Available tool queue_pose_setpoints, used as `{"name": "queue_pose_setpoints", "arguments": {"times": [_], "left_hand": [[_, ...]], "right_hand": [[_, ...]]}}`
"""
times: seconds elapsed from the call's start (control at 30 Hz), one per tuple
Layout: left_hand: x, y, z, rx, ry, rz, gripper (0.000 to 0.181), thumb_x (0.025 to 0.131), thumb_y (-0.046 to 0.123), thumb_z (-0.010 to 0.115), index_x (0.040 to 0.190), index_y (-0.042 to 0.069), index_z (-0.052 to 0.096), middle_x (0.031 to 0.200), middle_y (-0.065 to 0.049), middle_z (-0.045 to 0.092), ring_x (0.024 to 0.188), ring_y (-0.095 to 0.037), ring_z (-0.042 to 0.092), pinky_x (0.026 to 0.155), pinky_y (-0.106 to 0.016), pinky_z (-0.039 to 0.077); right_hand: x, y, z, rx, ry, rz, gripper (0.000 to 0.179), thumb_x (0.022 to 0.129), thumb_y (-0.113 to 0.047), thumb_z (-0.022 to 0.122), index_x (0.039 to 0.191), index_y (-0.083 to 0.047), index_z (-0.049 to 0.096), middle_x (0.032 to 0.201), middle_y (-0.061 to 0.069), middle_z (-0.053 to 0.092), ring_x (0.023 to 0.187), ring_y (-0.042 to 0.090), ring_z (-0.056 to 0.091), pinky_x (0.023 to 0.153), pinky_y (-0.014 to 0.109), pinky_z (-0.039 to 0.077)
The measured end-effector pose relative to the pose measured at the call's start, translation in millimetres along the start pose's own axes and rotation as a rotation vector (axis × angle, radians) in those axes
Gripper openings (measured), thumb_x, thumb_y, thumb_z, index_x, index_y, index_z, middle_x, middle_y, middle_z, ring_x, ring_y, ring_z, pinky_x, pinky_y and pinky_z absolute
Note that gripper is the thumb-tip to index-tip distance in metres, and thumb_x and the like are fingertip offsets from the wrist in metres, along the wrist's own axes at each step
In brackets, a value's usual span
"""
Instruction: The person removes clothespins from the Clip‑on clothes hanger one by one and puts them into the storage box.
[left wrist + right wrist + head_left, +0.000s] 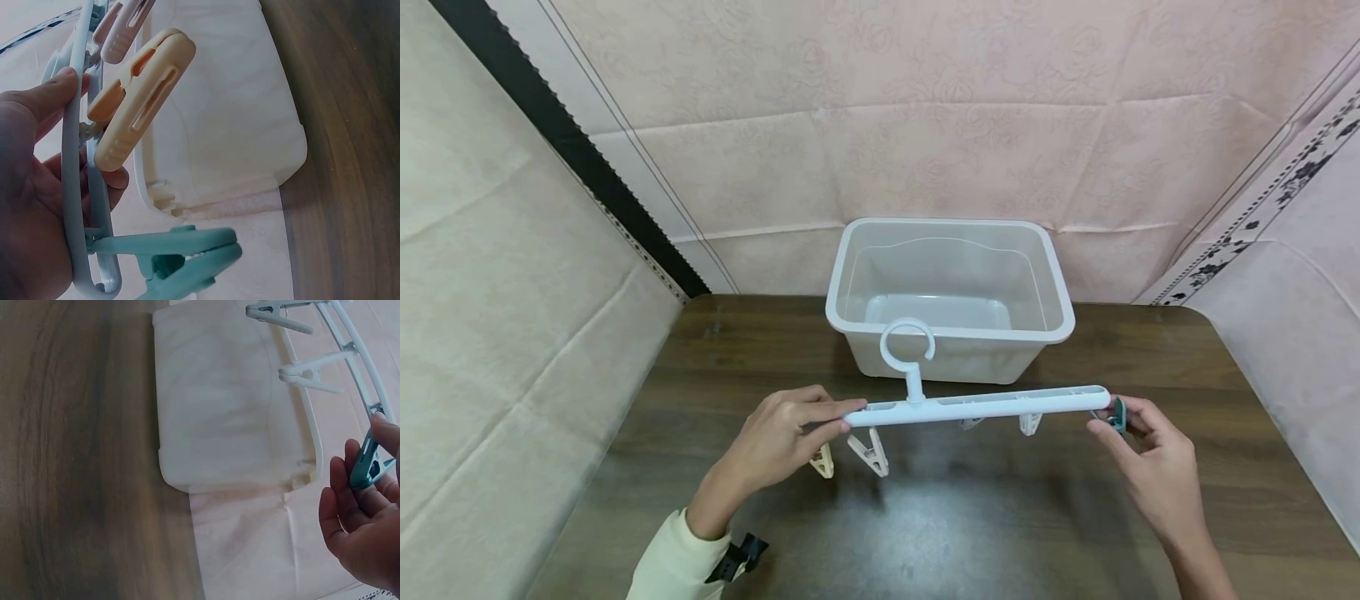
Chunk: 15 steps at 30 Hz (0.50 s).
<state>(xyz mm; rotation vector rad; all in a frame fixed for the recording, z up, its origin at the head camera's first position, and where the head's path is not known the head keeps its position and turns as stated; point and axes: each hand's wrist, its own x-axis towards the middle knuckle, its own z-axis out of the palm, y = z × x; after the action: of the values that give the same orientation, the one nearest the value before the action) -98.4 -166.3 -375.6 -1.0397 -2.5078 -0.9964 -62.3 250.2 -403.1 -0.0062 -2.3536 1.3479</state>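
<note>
A pale blue clip hanger (992, 406) with a round hook is held level above the table, in front of the bin. At its left end my left hand (786, 429) grips the bar between thumb and fingers. Beside that hand hang a cream-yellow clip (147, 100), a pink clip (128, 28) and a teal clip (181, 244). My right hand (1153, 462) pinches a dark teal clip (364, 464) at the right end, its fingers curled around it. A white clip (312, 374) and a grey-blue clip (275, 317) dangle further along the bar.
Behind the hanger, a light grey plastic bin (951, 329) stands at the back of the dark wooden table (760, 333). Pale patterned cloth (925, 108) hangs behind the table and along both sides. A black strap (739, 557) is at the left sleeve.
</note>
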Motion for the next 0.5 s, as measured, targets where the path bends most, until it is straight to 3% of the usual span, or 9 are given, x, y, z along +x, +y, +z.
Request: {"name": "queue_pose_setpoints", "arguments": {"times": [0.2, 0.4, 0.5], "left_hand": [[-1.0, 1.1, -0.8, 0.001, 0.002, -0.01, 0.031, 0.088, 0.008, 0.077, 0.118, 0.014, 0.076, 0.082, 0.009, 0.064, 0.057, 0.003, 0.039, 0.047, -0.018, 0.036], [-0.3, 6.2, -1.7, 0.034, -0.001, 0.005, 0.032, 0.087, 0.009, 0.078, 0.119, 0.015, 0.076, 0.078, 0.01, 0.059, 0.056, 0.003, 0.037, 0.047, -0.017, 0.034], [0.5, 8.0, -1.8, 0.053, -0.003, 0.013, 0.032, 0.087, 0.009, 0.078, 0.119, 0.015, 0.076, 0.077, 0.01, 0.057, 0.056, 0.003, 0.036, 0.047, -0.018, 0.034]], "right_hand": [[5.3, 0, -7, 0.026, -0.057, -0.089, 0.033, 0.087, 0.011, 0.071, 0.119, 0.006, 0.063, 0.102, -0.013, 0.069, 0.093, -0.002, 0.065, 0.08, 0.01, 0.048], [9.6, 0, -16, -0.096, -0.085, -0.137, 0.035, 0.087, 0.002, 0.076, 0.121, -0.005, 0.069, 0.104, -0.021, 0.068, 0.101, -0.01, 0.059, 0.072, 0.009, 0.042], [10.1, 1, -18, -0.137, -0.072, -0.146, 0.025, 0.085, 0.0, 0.079, 0.109, -0.006, 0.073, 0.102, -0.015, 0.07, 0.075, -0.011, 0.056, 0.055, 0.012, 0.039]]}}
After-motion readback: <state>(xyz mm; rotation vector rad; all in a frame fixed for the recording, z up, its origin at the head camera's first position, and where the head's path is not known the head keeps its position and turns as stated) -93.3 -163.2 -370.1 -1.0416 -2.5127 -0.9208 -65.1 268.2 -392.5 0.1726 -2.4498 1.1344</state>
